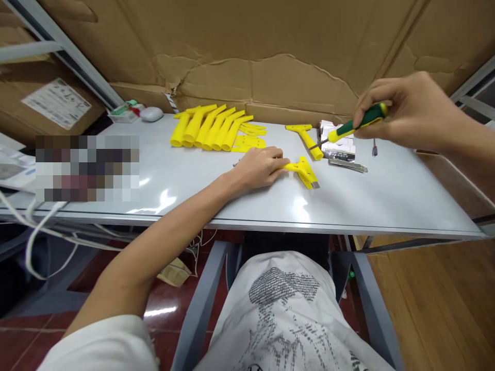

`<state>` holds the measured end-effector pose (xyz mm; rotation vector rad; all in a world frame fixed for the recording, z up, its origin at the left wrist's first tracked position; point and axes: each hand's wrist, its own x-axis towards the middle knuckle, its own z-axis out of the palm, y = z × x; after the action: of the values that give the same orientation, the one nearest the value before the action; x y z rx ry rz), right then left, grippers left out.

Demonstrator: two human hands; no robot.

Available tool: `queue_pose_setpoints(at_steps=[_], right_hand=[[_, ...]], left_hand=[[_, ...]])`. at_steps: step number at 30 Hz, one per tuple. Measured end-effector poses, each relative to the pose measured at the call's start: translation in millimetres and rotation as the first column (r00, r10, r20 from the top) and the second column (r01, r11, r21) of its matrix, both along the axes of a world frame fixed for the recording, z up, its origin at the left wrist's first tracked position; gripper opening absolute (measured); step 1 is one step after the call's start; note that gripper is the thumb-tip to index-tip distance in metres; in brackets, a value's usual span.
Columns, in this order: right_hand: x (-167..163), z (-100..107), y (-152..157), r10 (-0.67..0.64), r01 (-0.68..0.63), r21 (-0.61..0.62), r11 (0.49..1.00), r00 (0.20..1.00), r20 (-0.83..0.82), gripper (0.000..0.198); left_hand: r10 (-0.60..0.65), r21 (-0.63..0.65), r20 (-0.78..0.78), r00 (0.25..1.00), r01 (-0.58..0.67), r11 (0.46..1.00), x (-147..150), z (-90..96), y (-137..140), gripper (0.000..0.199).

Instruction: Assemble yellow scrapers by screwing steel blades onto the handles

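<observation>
Left hand (258, 167) clasps a scraper (305, 170) mid-frame, right hand (413, 111) a screwdriver (344, 130) (upper right); a loose grip might let the blade (316, 185) cut

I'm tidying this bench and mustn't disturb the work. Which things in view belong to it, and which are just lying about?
Likely part of the work:
yellow scraper, in the left hand
screwdriver, in the right hand
yellow handles
flat yellow pieces

Probably just lying about:
pale rounded object
small clear tray
labelled cardboard box
</observation>
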<state>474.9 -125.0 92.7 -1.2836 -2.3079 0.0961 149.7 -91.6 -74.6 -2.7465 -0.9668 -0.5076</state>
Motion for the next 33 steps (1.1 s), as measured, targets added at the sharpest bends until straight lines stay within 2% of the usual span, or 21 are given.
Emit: queue_pose_setpoints(at_steps=[3, 6, 10, 13, 17, 19, 23, 26, 29, 31, 33], right_hand=[[20, -32, 5, -0.019, 0.047, 0.119, 0.992, 0.974, -0.224, 0.016], [28, -85, 4, -0.071, 0.150, 0.169, 0.974, 0.913, -0.403, 0.017], [26, -150, -5, -0.052, 0.195, 0.241, 0.951, 0.867, -0.495, 0.009], [27, -172, -10, -0.032, 0.181, 0.249, 0.952, 0.864, -0.503, 0.008], [38, -178, -6, -0.032, 0.136, 0.182, 0.974, 0.876, -0.482, 0.020], [42, -180, -4, -0.052, 0.126, 0.127, 0.984, 0.880, -0.472, 0.019], [43, -178, -8, -0.080, 0.090, 0.013, 0.996, 0.939, -0.334, 0.010], [37, -163, -10, -0.098, 0.129, 0.093, 0.987, 0.955, -0.280, 0.004], [15, -140, -2, -0.064, 0.138, 0.212, 0.967, 0.945, -0.321, 0.003], [-14, -131, 8, 0.018, 0.058, 0.222, 0.973, 0.946, -0.324, 0.004], [-52, -131, 19, 0.153, -0.083, 0.260, 0.962, 0.953, -0.260, 0.010]], left_hand=[[0.010, -0.011, 0.021, 1.000, -0.010, 1.000, -10, 7.4, 7, 0.031], [0.061, -0.030, 0.067, 0.996, -0.060, 0.998, -29, 19.2, 15, 0.036], [0.108, -0.043, 0.152, 0.982, -0.103, 0.994, -78, 31.6, 15, 0.047], [0.161, -0.012, 0.247, 0.956, -0.163, 0.987, -120, 28.4, 8, 0.045], [0.289, -0.032, 0.301, 0.909, -0.293, 0.956, -150, 11.4, -6, 0.039], [0.333, -0.048, 0.282, 0.900, -0.334, 0.941, -152, 4.3, -13, 0.039], [0.387, -0.070, 0.251, 0.887, -0.383, 0.921, -145, 0.4, -19, 0.047], [0.372, -0.034, 0.262, 0.890, -0.377, 0.926, -141, -0.3, -19, 0.043], [0.341, 0.034, 0.240, 0.909, -0.359, 0.933, -139, -3.6, -19, 0.039], [0.327, 0.064, 0.211, 0.921, -0.347, 0.936, -139, -6.7, -19, 0.040], [0.306, 0.100, 0.177, 0.935, -0.327, 0.940, -139, -10.5, -18, 0.044]])
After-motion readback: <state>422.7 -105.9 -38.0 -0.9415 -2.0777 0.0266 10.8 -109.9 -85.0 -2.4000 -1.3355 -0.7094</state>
